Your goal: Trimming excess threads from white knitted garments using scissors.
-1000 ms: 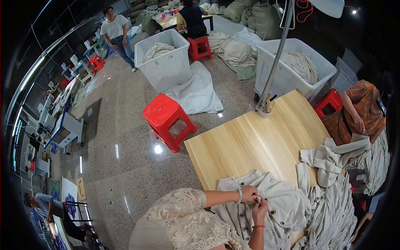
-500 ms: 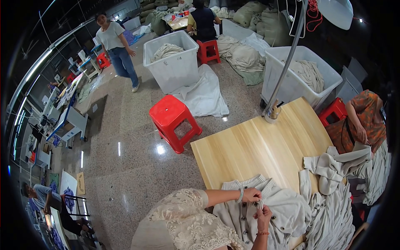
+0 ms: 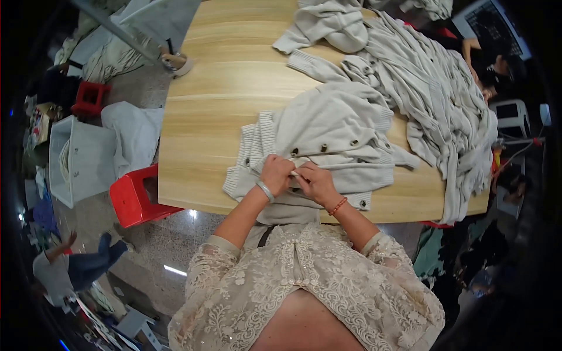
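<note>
A pale grey knitted cardigan with dark round buttons lies spread on the light wooden table, at the near edge, just in front of the person. Both hands meet at its front placket. The left hand, with a silver bangle on the wrist, is closed and pinches the edge of the knit. The right hand, with a red bead bracelet, is also closed on the same edge, and the fingers of the two hands touch each other. What small thing they press between them I cannot tell.

As a judgement, the work on this cardigan is in the middle: three buttons further up the placket lie in a row beyond the hands, and one more shows near the hem.

To the right, a big heap of similar grey knitted garments covers the table. Beside the table, on the left, stands a red plastic stool and a white plastic crate.
</note>
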{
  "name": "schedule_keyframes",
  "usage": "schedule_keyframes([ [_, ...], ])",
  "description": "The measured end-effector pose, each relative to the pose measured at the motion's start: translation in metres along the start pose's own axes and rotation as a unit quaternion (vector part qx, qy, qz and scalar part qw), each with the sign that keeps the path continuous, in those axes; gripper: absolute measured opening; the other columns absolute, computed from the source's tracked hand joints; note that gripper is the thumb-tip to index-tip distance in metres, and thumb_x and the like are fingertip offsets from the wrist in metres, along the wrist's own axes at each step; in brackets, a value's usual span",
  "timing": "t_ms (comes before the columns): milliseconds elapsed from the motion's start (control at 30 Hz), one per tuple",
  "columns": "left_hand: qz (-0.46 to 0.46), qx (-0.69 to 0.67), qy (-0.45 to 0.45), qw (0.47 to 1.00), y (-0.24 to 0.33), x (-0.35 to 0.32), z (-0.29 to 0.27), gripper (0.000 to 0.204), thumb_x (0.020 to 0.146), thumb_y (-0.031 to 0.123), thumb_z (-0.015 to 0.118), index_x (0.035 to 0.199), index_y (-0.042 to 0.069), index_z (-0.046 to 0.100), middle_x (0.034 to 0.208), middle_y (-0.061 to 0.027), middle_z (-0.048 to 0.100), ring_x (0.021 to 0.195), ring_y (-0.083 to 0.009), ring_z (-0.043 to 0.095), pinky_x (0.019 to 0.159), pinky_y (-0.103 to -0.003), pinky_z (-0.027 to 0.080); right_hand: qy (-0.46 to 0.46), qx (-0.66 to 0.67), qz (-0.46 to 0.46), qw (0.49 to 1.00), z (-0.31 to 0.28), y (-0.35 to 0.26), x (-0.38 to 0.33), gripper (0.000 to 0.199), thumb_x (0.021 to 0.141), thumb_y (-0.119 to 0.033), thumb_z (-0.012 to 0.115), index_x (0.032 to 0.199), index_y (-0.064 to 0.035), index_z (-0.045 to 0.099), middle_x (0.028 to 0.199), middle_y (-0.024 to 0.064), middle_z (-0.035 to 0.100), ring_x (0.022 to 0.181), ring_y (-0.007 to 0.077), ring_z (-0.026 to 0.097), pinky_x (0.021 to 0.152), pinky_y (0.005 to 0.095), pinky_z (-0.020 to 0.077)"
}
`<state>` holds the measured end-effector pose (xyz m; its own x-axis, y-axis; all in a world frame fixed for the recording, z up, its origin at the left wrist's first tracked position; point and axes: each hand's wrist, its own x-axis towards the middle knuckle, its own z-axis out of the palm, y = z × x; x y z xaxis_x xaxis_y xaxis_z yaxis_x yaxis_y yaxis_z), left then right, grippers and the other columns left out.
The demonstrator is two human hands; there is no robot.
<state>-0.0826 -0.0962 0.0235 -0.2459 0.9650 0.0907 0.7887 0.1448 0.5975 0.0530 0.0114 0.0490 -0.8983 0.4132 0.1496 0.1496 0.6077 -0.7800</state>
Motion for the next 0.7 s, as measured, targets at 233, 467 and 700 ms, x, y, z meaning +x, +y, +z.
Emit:
schedule_keyframes([
  [233, -0.093, -0.113, -0.078, 0.986, -0.014, 0.009, 0.015, 0.032, 0.064, 0.007, 0.062, 0.096, 0.006, 0.065, 0.088, -0.0128, 0.066, 0.093, -0.0289, 0.060, 0.083, -0.040, 0.045, 0.009, 0.005, 0.082, 0.997, 0.012, 0.016, -0.017, 0.014, 0.079, -0.008, 0.060, 0.092, -0.0038, 0.059, 0.090, 0.0131, 0.060, 0.079, 0.0333, 0.060, 0.069, 0.0397, 0.0483],
  [467, -0.210, -0.139, -0.022, 0.967, -0.023, 0.048, 0.032, 0.027, 0.071, 0.008, 0.063, 0.098, 0.001, 0.060, 0.083, -0.0139, 0.063, 0.079, -0.0272, 0.062, 0.072, -0.035, 0.050, -0.034, -0.007, 0.122, 0.992, 0.014, 0.022, -0.012, 0.016, 0.082, -0.013, 0.057, 0.095, -0.0044, 0.057, 0.092, 0.0175, 0.058, 0.084, 0.0373, 0.059, 0.074, 0.0444, 0.0481],
  [700, -0.255, -0.380, -0.094, 0.884, -0.027, 0.042, 0.020, 0.011, 0.080, 0.010, 0.071, 0.085, 0.000, 0.068, 0.073, -0.0005, 0.065, 0.059, -0.0052, 0.055, 0.053, -0.020, 0.044, -0.003, -0.013, 0.163, 0.987, 0.010, 0.023, -0.010, 0.027, 0.081, -0.011, 0.057, 0.107, -0.0048, 0.049, 0.095, 0.0172, 0.057, 0.086, 0.0384, 0.058, 0.073, 0.0468, 0.0477],
])
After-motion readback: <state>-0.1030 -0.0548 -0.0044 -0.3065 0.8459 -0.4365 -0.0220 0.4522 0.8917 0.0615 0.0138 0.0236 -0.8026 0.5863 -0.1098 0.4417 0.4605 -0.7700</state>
